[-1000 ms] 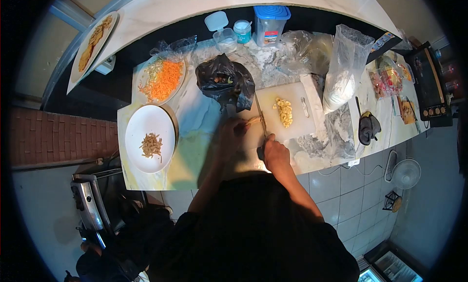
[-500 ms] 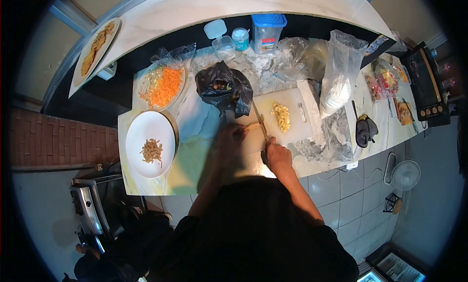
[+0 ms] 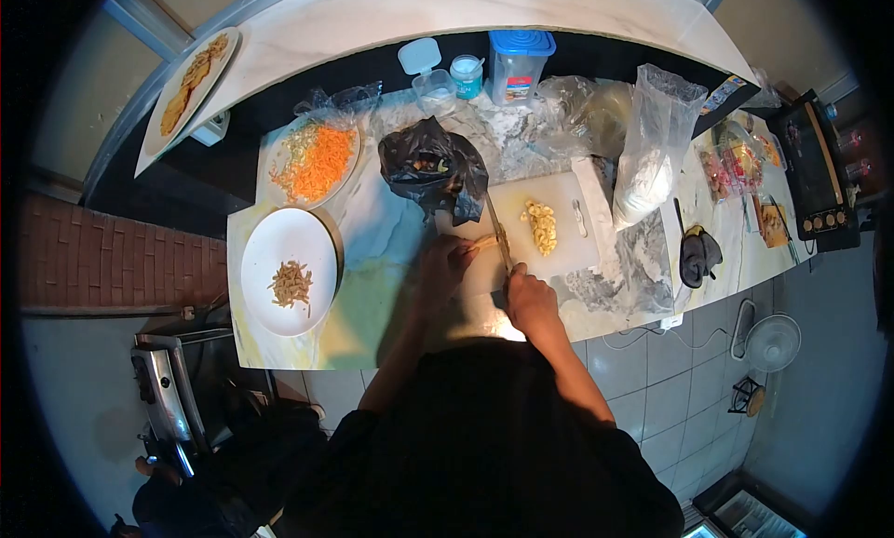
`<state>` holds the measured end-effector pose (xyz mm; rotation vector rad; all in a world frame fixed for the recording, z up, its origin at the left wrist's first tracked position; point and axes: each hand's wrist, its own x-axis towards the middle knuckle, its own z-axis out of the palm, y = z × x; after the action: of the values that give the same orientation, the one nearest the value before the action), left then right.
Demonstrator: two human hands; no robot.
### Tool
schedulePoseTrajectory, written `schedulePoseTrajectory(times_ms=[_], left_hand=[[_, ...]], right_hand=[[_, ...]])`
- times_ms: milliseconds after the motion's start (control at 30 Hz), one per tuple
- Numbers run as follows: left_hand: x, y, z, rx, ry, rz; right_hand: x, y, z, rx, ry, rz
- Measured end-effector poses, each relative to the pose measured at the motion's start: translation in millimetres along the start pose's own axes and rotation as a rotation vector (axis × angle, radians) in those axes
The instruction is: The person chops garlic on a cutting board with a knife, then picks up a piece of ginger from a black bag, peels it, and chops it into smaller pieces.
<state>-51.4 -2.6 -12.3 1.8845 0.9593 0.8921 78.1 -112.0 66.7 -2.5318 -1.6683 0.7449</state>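
Observation:
My right hand [image 3: 532, 299] is closed around the handle of a knife [image 3: 500, 233], its blade pointing away from me over the white cutting board [image 3: 579, 249]. To its left, my left hand [image 3: 449, 257] pinches a pale, peach-coloured strip of food [image 3: 483, 244] whose kind I cannot make out. The strip's right end meets the blade. Right of the knife lies a heap of chopped pale-yellow pieces [image 3: 540, 227] on the board. Just beyond the board's left corner sits an open black plastic bag [image 3: 433, 166] with scraps inside.
A plate of shredded carrot [image 3: 321, 163] and a white plate [image 3: 264, 301] with brown shreds stand on the left. Behind are a blue-lidded container [image 3: 520, 68] and a clear bag of white powder [image 3: 644, 180]. Another person in dark clothes [image 3: 214, 487] is at lower left.
The view has shifted slightly, moving the counter a little within it. Both hands keep nearly the same place at the board, still holding the knife and strip.

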Motion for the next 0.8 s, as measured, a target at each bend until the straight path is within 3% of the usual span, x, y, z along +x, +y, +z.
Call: schedulePoseTrajectory(times_ms=[533,800], left_hand=[[0,13,-4,0.030,-0.009,-0.037],[-2,8,-3,0.013,-0.009,-0.038]], right_hand=[[1,9,50,0.007,0.271,-0.031],[-1,11,11,0.028,0.111,-0.025]])
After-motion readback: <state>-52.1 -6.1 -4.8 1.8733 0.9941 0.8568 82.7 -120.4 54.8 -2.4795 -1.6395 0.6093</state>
